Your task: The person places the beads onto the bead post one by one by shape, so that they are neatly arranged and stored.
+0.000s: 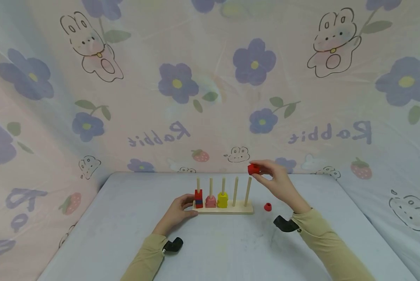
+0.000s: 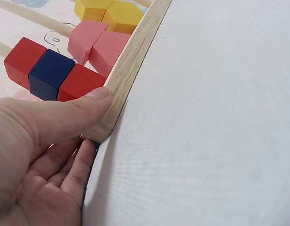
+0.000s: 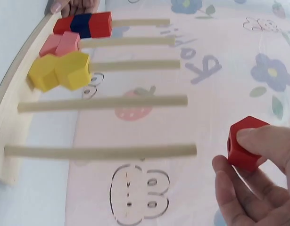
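While one red block is pinched between thumb and fingertips of the raised right hand, just above the rightmost peg, the left end of the wooden base is gripped by the lowered left hand. Of five pegs, three are threaded: two red blocks and one blue block, two pink blocks, two yellow blocks. One smaller-looking red piece is seen on the table, right of the base.

Red block, purple-flowered cloth
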### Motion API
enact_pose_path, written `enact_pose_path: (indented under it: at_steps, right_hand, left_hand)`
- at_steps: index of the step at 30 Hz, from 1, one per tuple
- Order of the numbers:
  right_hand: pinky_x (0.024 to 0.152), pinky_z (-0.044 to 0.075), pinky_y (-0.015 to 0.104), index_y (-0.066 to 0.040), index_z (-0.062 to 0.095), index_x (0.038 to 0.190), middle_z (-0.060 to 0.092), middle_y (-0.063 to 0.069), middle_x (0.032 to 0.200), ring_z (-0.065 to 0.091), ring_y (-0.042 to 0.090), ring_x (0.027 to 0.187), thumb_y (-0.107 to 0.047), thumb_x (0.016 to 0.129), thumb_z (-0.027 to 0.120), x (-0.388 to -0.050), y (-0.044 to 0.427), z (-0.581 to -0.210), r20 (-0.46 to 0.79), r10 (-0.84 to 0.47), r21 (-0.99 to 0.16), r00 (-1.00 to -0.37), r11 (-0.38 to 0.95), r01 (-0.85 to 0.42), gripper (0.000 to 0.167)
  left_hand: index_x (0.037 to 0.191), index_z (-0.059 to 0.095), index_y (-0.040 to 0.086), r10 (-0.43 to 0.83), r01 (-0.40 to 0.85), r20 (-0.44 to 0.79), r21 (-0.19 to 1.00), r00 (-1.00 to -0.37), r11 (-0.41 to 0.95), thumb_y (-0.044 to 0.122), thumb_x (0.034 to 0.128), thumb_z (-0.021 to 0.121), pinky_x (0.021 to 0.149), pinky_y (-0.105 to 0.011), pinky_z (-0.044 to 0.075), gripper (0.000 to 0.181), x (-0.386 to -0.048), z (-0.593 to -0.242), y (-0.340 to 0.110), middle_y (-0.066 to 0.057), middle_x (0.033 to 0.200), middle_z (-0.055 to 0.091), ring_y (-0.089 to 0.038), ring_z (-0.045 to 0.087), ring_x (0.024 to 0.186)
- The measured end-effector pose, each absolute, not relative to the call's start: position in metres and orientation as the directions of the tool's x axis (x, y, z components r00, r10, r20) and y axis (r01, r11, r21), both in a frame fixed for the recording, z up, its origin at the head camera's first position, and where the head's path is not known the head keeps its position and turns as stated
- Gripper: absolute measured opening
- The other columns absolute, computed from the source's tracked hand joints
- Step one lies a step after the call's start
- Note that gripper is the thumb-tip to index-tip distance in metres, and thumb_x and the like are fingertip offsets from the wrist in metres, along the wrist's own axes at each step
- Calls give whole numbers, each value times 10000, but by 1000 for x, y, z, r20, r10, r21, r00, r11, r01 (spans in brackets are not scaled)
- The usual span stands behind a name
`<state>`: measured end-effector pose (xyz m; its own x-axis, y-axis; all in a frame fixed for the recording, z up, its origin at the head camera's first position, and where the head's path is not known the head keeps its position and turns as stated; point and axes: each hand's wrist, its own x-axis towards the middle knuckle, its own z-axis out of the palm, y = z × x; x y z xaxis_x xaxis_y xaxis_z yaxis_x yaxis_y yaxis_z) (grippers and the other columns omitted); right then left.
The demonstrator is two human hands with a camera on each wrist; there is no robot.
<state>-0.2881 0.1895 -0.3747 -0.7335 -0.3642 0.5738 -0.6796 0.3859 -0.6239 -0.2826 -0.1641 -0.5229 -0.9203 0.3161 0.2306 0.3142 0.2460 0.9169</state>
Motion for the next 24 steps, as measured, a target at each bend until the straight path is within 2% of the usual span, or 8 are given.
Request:
enact_pose_path:
  at_steps: [5, 10, 14, 17, 24]
  right_hand:
    - [819, 558, 314, -105, 553, 1258, 654, 40, 1083, 630, 159, 929, -18, 827, 730, -291, 165, -375, 560, -394, -634, -729, 362, -683, 474]
    - [792, 564, 292, -86, 566, 1202, 656, 5, 1069, 625, 127, 912, 4, 825, 727, -292, 144, -377, 565, -447, -611, -693, 338, -716, 420]
    - [777, 570, 323, -65, 592, 1171, 651, -7, 1062, 621, 123, 909, 15, 822, 726, -293, 131, -380, 574, -488, -582, -658, 322, -747, 382]
    - [776, 569, 376, -49, 607, 1154, 653, 1, 1060, 618, 133, 917, 23, 817, 728, -293, 124, -383, 582, -497, -566, -644, 321, -760, 366]
    - [814, 558, 411, -48, 607, 1162, 652, 23, 1068, 623, 163, 928, 12, 836, 713, -297, 115, -388, 554, -480, -605, -680, 330, -725, 348]
  left_hand:
    - [1288, 513, -26, 301, 284, 209, 931, -930, 231, -32, 773, 762, 991, -331, 456, 572, -282, -522, -164, -213, 1291, 521, -337, 521, 1195]
    - [1300, 503, -32, 301, 271, 199, 937, -933, 220, -52, 777, 750, 1010, -398, 439, 579, -282, -521, -163, -225, 1309, 504, -359, 508, 1204]
    - [1301, 498, -43, 298, 278, 210, 939, -931, 204, -73, 772, 744, 1016, -431, 428, 584, -283, -522, -163, -234, 1307, 502, -373, 500, 1207]
    - [1300, 502, -36, 298, 278, 209, 937, -931, 210, -62, 774, 748, 1012, -403, 435, 582, -284, -522, -163, -222, 1304, 509, -356, 507, 1203]
    - [1288, 519, -16, 301, 289, 212, 927, -930, 240, -27, 777, 760, 1001, -351, 447, 565, -284, -525, -164, -206, 1298, 521, -336, 520, 1196]
